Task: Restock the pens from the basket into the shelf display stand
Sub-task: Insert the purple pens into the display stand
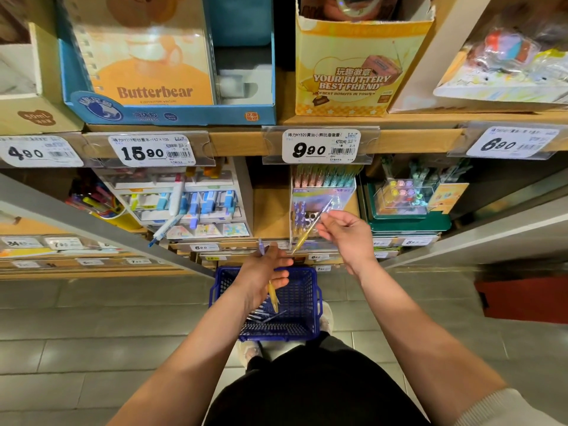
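Shelf-edge tags read 15.90 under the Butterbear box point(153, 92) and 9.90 under the "YOUR BUTTERY BEST FRIEND" carton point(350, 83). Right grip point(345, 238) pinches a slim yellow pen point(309, 232) just in front of the clear plastic stand point(322, 195), with bare wood shelf to its left. Left grip point(264, 273) is curled round more pens point(273, 298) over the blue mesh basket point(310, 302) on the floor, loose pens point(261, 316) inside.

Your basket point(302, 287) is blue plastic mesh, and the yellow pen point(307, 235) pinched in your right hand point(347, 238) looks like see-through plastic, same as the pens point(273, 298) held in your left hand point(261, 272). The display stand point(322, 196) and price tag holders point(319, 146) are clear shiny plastic on a wood-look shelf point(239, 142). Boxes point(353, 84) up top are glossy printed cardboard; the floor point(92, 333) is matt grey tile.
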The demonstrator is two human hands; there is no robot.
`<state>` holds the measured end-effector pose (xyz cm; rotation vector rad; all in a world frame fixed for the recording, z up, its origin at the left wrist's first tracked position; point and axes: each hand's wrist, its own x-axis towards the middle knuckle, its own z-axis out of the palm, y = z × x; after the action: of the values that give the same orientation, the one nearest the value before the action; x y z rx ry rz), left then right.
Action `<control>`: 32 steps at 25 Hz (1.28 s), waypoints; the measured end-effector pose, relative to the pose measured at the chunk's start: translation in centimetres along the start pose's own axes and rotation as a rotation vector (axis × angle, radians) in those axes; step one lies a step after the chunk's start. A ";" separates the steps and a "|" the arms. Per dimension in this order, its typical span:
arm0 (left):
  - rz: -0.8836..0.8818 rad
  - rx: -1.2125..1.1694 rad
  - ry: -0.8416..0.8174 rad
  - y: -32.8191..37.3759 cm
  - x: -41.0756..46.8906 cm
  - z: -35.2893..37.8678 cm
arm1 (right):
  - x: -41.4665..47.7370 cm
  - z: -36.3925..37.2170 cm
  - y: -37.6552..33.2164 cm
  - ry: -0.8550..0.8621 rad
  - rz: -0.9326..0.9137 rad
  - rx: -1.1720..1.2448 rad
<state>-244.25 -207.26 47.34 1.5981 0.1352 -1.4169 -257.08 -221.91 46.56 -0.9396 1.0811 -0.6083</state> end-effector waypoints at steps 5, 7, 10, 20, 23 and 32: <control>-0.028 -0.171 -0.042 -0.1 0.4 -0.2 | 0.7 0.3 1.0 0.100 -0.263 -0.348; -0.028 -0.273 -0.060 -0.1 0.3 -0.2 | 0.7 0.9 1.8 0.099 -0.324 -0.454; 0.007 -0.324 -0.047 0.0 0.3 -0.6 | 0.9 1.5 2.8 0.069 -0.380 -0.598; 0.139 -0.116 -0.031 -1.2 0.3 -3.1 | 1.6 1.8 6.1 0.006 -0.410 -0.955; 0.152 -0.125 -0.059 -1.0 0.1 -3.1 | 1.9 1.8 6.4 0.008 -0.392 -1.035; 0.190 -0.087 -0.071 -0.4 0.2 -2.3 | 0.6 1.5 3.8 -0.139 -0.129 -0.921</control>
<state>-242.86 -205.55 46.68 1.4477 0.0026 -1.3006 -255.57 -220.04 43.20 -1.8258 1.1859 -0.1081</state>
